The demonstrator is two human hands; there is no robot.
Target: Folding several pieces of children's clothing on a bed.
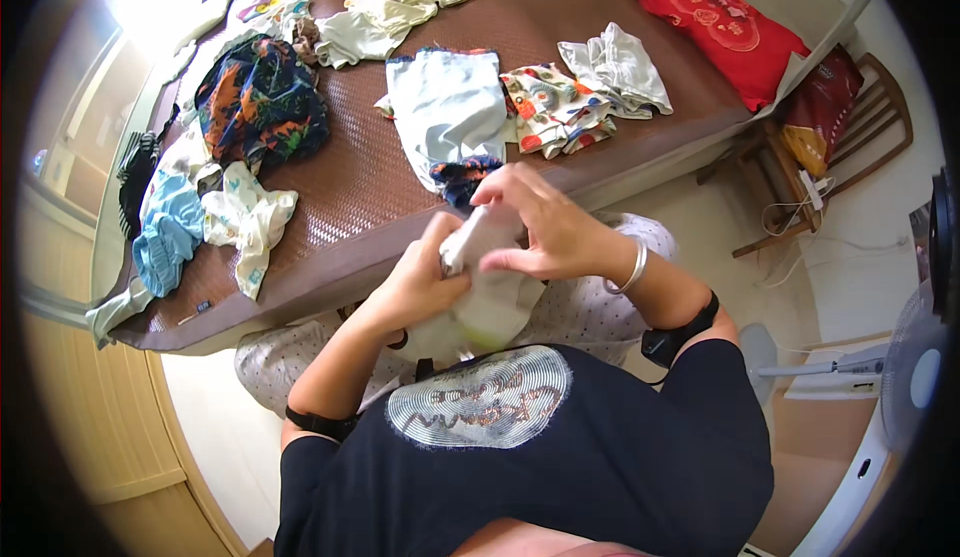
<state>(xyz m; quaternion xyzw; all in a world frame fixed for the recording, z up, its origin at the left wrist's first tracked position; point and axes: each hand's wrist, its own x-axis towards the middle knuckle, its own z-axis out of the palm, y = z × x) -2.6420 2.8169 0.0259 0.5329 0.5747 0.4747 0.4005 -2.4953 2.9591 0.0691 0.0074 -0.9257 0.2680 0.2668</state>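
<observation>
In front of my lap a white garment (493, 292) hangs between my hands, partly blurred, with a pale green patch low on it. My left hand (415, 275) is closed on its left edge. The fingers of my right hand (545, 222) curl over its upper edge, and the thumb lies lower against the cloth. Just beyond, at the bed's near edge, is a dark blue and orange patterned cloth (465, 177). A pale blue-white garment (445, 97) lies flat behind it. Beside that are a colourfully printed white garment (560, 112) and a plain white garment (625, 72).
Across the bed's brown mat (350, 187) lie a dark printed heap (262, 97), light blue shorts (168, 242), a small white printed garment (250, 217) and a cream garment (375, 27). A red pillow (725, 37) rests far right. A wooden chair (885, 127) and a fan (915, 357) stand on the right.
</observation>
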